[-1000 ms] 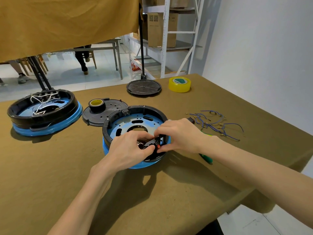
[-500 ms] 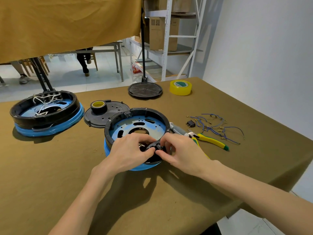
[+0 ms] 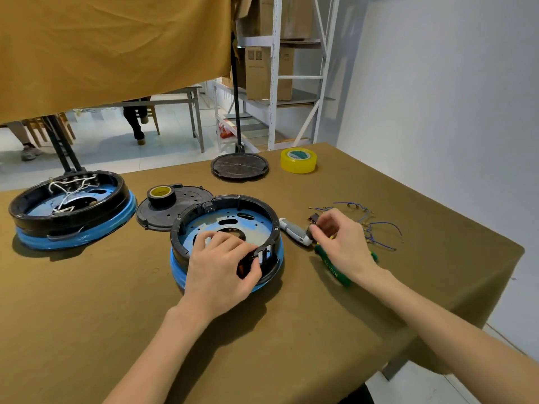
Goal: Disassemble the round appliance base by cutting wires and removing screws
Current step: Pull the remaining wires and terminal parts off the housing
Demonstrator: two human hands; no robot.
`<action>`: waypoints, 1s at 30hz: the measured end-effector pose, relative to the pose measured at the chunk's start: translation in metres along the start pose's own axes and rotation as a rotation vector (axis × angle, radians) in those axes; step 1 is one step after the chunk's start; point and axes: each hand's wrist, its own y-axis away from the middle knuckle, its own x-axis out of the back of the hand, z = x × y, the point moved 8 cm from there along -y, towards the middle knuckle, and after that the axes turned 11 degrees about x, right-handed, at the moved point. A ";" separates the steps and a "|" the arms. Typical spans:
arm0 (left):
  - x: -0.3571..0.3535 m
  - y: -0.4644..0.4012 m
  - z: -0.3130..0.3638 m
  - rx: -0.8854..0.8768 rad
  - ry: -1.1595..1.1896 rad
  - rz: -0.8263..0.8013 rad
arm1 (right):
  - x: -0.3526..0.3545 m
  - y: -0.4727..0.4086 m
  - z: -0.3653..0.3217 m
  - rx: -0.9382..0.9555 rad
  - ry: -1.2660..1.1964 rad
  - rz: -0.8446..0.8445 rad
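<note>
Both hands were apart; the left hand (image 3: 223, 265) sat on the near rim of the round base (image 3: 227, 240) in the middle of the table (image 3: 87, 316), fingers curled over a small black part at the rim; couldn't really tell what that part was, something orange showed under the thumb; the right hand (image 3: 339, 243) was off to the right, pinching a little black plug (image 3: 313, 224) between thumb and fingertips just above the table; a green-handled tool (image 3: 332, 268) lay mostly hidden under that hand, yellow lettering on it too blurry to read; a grey and white tool (image 3: 294, 231) lay just beside the base; loose blue wires (image 3: 376, 228) lay beyond the hand; a second base (image 3: 73, 208) with white wires inside sat at far left; yellow tape roll (image 3: 298, 160) near the back edge, its green label unreadable; black tape (image 3: 161, 194) rested on a flat black cover (image 3: 175, 208).
</note>
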 end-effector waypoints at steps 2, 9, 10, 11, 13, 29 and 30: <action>-0.002 0.000 0.000 0.006 -0.018 0.009 | 0.008 -0.012 0.029 -0.080 0.094 0.013; -0.006 -0.003 -0.002 0.043 0.018 -0.109 | 0.001 -0.040 0.062 -0.146 0.348 -0.101; -0.006 -0.003 -0.003 0.043 0.021 -0.116 | 0.000 -0.040 0.063 -0.148 0.366 -0.105; -0.006 -0.003 -0.003 0.043 0.023 -0.121 | 0.000 -0.040 0.064 -0.155 0.376 -0.102; -0.007 -0.003 -0.004 0.039 0.029 -0.125 | 0.002 -0.037 0.065 -0.171 0.368 -0.087; 0.011 0.009 -0.033 0.076 0.105 -0.078 | -0.052 0.009 -0.090 0.403 0.019 -0.277; 0.011 0.010 -0.033 0.069 0.122 -0.093 | -0.062 0.016 -0.102 0.486 0.033 -0.321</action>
